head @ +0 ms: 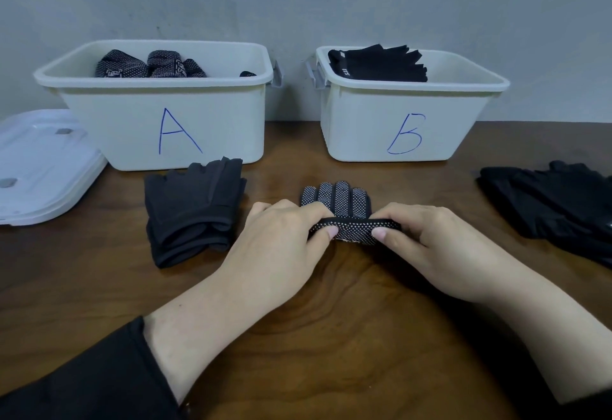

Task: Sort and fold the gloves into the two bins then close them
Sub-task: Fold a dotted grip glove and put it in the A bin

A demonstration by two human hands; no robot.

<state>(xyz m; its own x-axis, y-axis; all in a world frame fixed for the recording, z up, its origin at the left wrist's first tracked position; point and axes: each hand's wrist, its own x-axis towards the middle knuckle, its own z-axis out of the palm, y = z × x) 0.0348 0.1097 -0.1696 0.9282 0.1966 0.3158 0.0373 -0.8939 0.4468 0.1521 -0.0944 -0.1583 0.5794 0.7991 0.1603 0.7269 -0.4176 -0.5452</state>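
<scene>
Both forearms reach in from the near edge and meet at the middle of the table point(331, 337). The left hand point(281, 241) and the right hand point(427, 244) lie knuckles up, fingers curled, each pinching one end of the dotted glove point(337, 211) between thumb and fingertips. The glove's cuff end is rolled or folded over toward its fingers, forming a thick band under the two thumbs; its four fingertips stick out flat on the far side. It is a black knit covered in small pale grip dots. A black sleeve point(82, 383) covers the left forearm up to the wrist.

Just left of the left hand lies a stack of plain black gloves point(192, 211), soft smooth fabric, folded with rounded edges toward the near side. Well to the right, at the frame's edge, sits another loose heap of black gloves point(556, 204), rumpled.

Farther back stand two white plastic bins, rectangular with rolled rims and grey latches on the facing ends. Bin A point(165, 115), on the left, bears a blue handwritten A and holds rolled dotted gloves point(149, 65). Bin B point(407, 121), on the right, bears a blue B and holds folded plain black gloves point(377, 63). Both are uncovered. A white lid point(43, 168) with rounded corners lies flat at the far left beside bin A. The table is dark, glossy wood grain; the wall behind is dull grey.
</scene>
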